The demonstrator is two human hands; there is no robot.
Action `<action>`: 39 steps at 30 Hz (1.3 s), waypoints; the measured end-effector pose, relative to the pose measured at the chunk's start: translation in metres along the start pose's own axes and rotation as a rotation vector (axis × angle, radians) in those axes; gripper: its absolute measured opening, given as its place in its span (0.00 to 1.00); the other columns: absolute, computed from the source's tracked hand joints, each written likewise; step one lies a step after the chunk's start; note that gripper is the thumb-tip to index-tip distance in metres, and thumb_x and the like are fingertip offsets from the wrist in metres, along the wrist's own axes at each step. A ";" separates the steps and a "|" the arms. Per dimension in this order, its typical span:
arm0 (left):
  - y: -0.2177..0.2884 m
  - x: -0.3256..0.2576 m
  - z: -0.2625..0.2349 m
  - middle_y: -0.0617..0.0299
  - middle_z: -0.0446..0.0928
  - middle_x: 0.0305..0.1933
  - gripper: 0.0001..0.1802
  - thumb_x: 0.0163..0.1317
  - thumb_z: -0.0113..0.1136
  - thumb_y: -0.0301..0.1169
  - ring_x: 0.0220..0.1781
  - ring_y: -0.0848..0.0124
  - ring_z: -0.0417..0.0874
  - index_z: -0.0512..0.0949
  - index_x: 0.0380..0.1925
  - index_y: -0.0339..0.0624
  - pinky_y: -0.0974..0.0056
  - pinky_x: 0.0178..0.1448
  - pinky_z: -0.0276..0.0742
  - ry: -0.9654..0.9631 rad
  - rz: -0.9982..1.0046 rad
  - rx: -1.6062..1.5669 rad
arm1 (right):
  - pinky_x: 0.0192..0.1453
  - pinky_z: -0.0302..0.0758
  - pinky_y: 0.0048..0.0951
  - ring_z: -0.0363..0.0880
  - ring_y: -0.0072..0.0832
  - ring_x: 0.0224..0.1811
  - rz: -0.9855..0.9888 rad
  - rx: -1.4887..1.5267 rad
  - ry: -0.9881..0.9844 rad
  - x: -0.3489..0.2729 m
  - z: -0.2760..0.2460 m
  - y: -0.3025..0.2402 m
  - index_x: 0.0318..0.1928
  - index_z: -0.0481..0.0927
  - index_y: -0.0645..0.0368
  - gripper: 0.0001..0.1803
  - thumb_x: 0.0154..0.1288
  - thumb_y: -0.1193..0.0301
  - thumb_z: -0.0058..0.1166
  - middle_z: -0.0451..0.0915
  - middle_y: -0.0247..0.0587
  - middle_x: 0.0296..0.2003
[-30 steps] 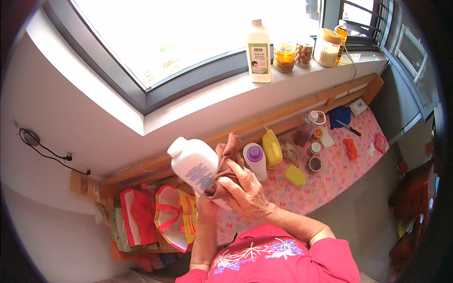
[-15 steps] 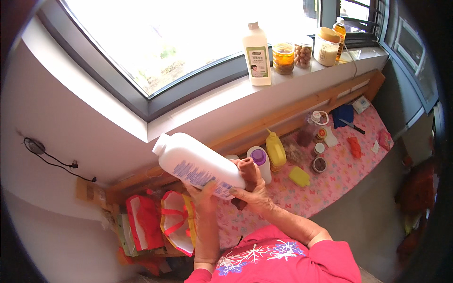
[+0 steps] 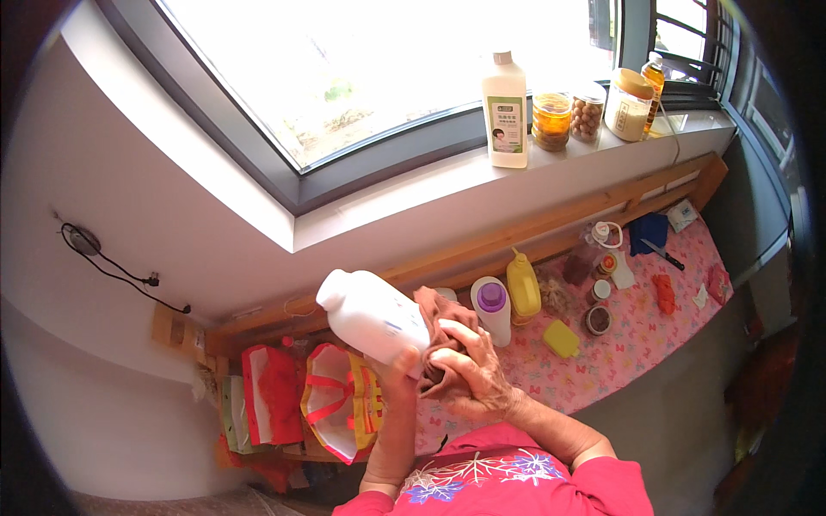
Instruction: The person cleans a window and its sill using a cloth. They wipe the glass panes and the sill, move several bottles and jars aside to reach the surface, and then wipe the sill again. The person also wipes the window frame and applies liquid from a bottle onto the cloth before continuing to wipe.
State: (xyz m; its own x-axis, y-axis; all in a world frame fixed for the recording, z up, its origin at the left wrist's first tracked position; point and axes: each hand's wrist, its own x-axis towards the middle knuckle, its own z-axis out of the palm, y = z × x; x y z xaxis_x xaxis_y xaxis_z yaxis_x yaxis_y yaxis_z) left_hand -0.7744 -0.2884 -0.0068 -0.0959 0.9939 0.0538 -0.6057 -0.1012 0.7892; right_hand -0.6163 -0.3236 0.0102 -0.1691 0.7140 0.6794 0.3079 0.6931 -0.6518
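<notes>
A large white plastic bottle is tilted in the air above the table, its cap toward the upper left. My left hand grips it from below near its base, the thumb on its side. In my right hand is a brown cloth, bunched and pressed against the bottle's bottom end. Part of the base is hidden behind the cloth and fingers.
On the pink patterned table stand a purple-capped white bottle, a yellow bottle, small jars, a yellow-green box and a knife. Bags are at left. A white bottle and jars line the windowsill.
The white bottle has turned, bringing its bottom end toward my right hand. The brown cloth has spread over that end, and my right hand has shifted onto it. The whole view has shifted slightly.
</notes>
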 end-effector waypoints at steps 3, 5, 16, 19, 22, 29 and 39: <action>-0.002 -0.008 0.002 0.55 0.69 0.55 0.47 0.45 0.73 0.33 0.53 0.63 0.76 0.58 0.63 0.40 0.59 0.57 0.75 -0.072 -0.038 0.106 | 0.66 0.58 0.53 0.63 0.56 0.62 -0.036 0.141 0.001 0.026 -0.003 -0.002 0.61 0.68 0.50 0.32 0.54 0.59 0.60 0.59 0.54 0.67; -0.004 -0.015 0.006 0.55 0.69 0.55 0.47 0.45 0.73 0.34 0.53 0.63 0.75 0.58 0.63 0.40 0.59 0.58 0.75 -0.133 -0.099 0.153 | 0.68 0.58 0.52 0.63 0.55 0.63 -0.045 0.195 0.010 0.045 -0.010 -0.007 0.62 0.66 0.51 0.32 0.55 0.64 0.58 0.59 0.54 0.67; -0.006 -0.011 0.019 0.53 0.69 0.56 0.49 0.43 0.73 0.36 0.55 0.61 0.75 0.57 0.64 0.38 0.57 0.59 0.74 -0.158 -0.143 0.157 | 0.56 0.72 0.46 0.70 0.52 0.58 -0.013 0.001 0.267 0.071 -0.001 -0.023 0.50 0.77 0.54 0.20 0.55 0.70 0.61 0.70 0.54 0.57; -0.007 -0.003 0.025 0.52 0.69 0.56 0.49 0.43 0.73 0.36 0.55 0.60 0.75 0.57 0.64 0.38 0.57 0.59 0.74 -0.099 -0.054 0.165 | 0.58 0.70 0.52 0.66 0.62 0.59 -0.075 -0.452 0.145 0.047 0.013 -0.039 0.51 0.78 0.49 0.27 0.45 0.69 0.66 0.60 0.58 0.63; -0.007 -0.006 0.028 0.52 0.69 0.57 0.50 0.42 0.73 0.37 0.56 0.60 0.74 0.57 0.64 0.37 0.56 0.59 0.74 -0.079 0.035 0.230 | 0.62 0.65 0.56 0.64 0.58 0.61 -0.012 -0.365 0.172 0.046 0.014 -0.041 0.52 0.76 0.52 0.27 0.48 0.72 0.67 0.61 0.55 0.61; -0.003 -0.010 0.025 0.51 0.69 0.57 0.51 0.41 0.73 0.38 0.57 0.59 0.74 0.57 0.64 0.36 0.55 0.60 0.74 -0.212 0.000 0.293 | 0.62 0.66 0.37 0.70 0.40 0.57 0.464 0.655 0.102 0.069 -0.019 -0.030 0.53 0.72 0.56 0.19 0.61 0.69 0.51 0.70 0.50 0.54; -0.001 -0.001 0.015 0.49 0.69 0.58 0.52 0.40 0.73 0.40 0.58 0.57 0.74 0.56 0.65 0.35 0.54 0.61 0.73 -0.230 -0.133 0.123 | 0.51 0.70 0.29 0.73 0.29 0.44 0.305 0.780 -0.583 0.128 -0.052 -0.001 0.45 0.76 0.58 0.16 0.60 0.63 0.47 0.75 0.41 0.40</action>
State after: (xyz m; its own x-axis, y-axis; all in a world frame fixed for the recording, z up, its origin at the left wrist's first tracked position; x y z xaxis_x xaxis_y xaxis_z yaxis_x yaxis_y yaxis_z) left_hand -0.7620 -0.2889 0.0009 0.1678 0.9832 0.0713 -0.4989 0.0223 0.8664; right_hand -0.5901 -0.2379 0.1158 -0.6790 0.6636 0.3141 -0.2469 0.1966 -0.9489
